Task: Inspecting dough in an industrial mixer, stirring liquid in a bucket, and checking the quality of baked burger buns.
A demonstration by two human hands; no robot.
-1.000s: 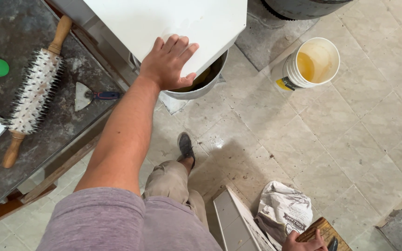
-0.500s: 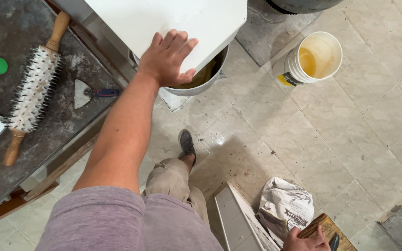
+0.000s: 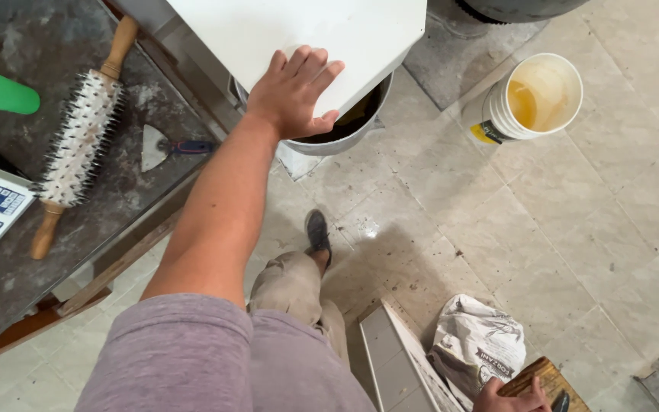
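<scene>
Head view, change: left hand (image 3: 296, 93) stays flat on the white square slab (image 3: 299, 34); scene barely shifted.
Left fingers: spread, thumb hooked under slab edge above the grey metal basin (image 3: 345, 133).
Right hand (image 3: 509, 397): fingers curled around a brown wooden handle (image 3: 532, 378), beside the crumpled paper sack (image 3: 474, 343).
Open room: bare tiled floor (image 3: 573, 229) right of the fingers; white plastic bucket (image 3: 535, 99) stands apart.

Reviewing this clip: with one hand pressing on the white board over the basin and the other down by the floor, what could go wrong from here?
1. The left hand holds the white board over the metal basin of dark liquid; a slip could tip the board's corner into it.
2. The right hand reaches low for a wooden-handled tool beside the crumpled bag, so the person looks stretched and might lose balance.
3. The open bucket stands close by and could be knocked.
</scene>
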